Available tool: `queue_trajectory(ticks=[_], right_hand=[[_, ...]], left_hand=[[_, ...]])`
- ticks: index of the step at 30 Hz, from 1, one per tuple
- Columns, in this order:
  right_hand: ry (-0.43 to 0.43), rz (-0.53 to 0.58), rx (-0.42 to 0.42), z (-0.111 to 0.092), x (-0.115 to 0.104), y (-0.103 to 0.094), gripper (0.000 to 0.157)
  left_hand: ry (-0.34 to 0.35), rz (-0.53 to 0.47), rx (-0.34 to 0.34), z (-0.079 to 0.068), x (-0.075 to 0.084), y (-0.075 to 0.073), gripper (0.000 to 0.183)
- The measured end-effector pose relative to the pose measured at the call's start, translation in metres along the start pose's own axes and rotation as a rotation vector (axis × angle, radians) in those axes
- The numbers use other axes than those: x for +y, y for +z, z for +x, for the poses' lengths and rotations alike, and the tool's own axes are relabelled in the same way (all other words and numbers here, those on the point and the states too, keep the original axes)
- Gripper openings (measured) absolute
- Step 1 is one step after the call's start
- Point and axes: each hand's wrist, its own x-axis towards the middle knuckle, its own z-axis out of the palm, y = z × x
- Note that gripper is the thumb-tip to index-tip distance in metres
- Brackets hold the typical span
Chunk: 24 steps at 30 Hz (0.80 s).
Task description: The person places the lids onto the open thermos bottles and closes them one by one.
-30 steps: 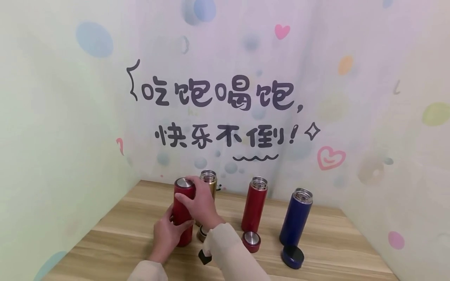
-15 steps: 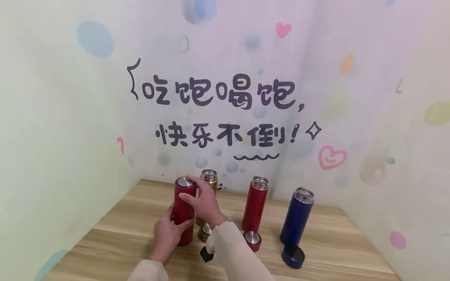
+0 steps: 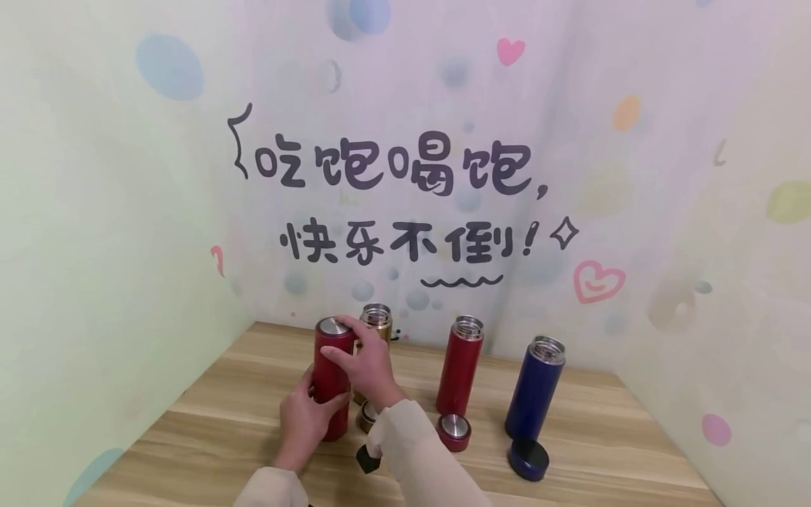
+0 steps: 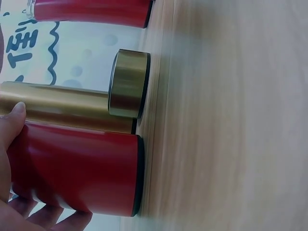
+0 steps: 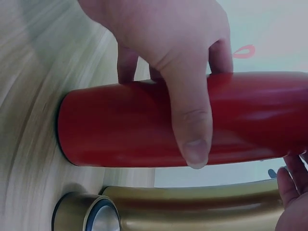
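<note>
A red thermos bottle with a steel-topped lid stands upright at the left of the table. My left hand grips its lower body, thumb across the front and fingers round the far side, as the right wrist view also shows. Up at the top, my right hand holds the lid, with the thumb on the near side and fingers over the top edge. Close beside this bottle is an open gold thermos, partly hidden by the right hand in the head view. Its gold lid sits on the table in front.
Farther right stand an open red thermos and an open blue thermos. A red lid and a blue lid lie in front of them. A printed curtain backs the wooden table.
Both hands keep their hold on the red thermos bottle. The right hand has shifted very slightly at the lid; the other bottles and lids stay in place.
</note>
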Motion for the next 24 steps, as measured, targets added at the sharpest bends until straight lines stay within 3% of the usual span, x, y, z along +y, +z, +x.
queue_trajectory(ticks=[9, 24], right_hand=[[-0.025, 0.007, 0.019, -0.0049, -0.0002, 0.005, 0.054], [-0.067, 0.036, -0.009, -0.0084, 0.0032, 0.0038, 0.061]], left_hand=[[-0.014, -0.017, -0.009, -0.0015, -0.0007, -0.0026, 0.076], [-0.048, -0.053, -0.106, -0.003, 0.0037, -0.0064, 0.08]])
